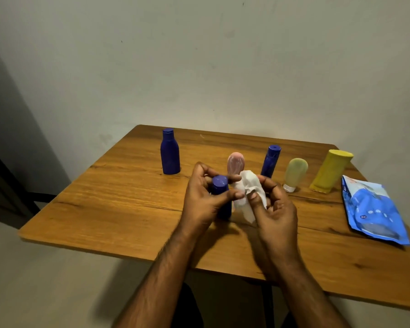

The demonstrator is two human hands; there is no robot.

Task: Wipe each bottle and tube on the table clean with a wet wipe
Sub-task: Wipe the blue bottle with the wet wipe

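1. Here's the wooden table [118,209], pushed up against a pale wall at its far edge, with its near edge running across the lower part of the view and its left corners rounded.
2. Bare wood stretches wide on the left side, from the near-left corner up toward a tall blue bottle [170,151] standing upright near the far-left corner.
3. Over on the right it's busier: a blue wipes packet [374,209] lies flat close to the right edge.
4. Just left of the packet stands a yellow tube [330,171], then a pale green tube [294,174] on its white cap, then a slim blue bottle [271,160], all near one another in a row.
5. A pink tube [235,163] stands just behind the hands.
6. Centre stage: the left hand [205,197] has its fingers curled round a small blue bottle [220,192], upright above the middle of the table, dark blue with a rounded flat cap facing the camera.
7. The right hand [273,209] grips a crumpled white wet wipe [246,197], thumb and fingers pinching its folds.
8. The wipe sits right against the small bottle's right side, bunched and hanging down between the two hands.
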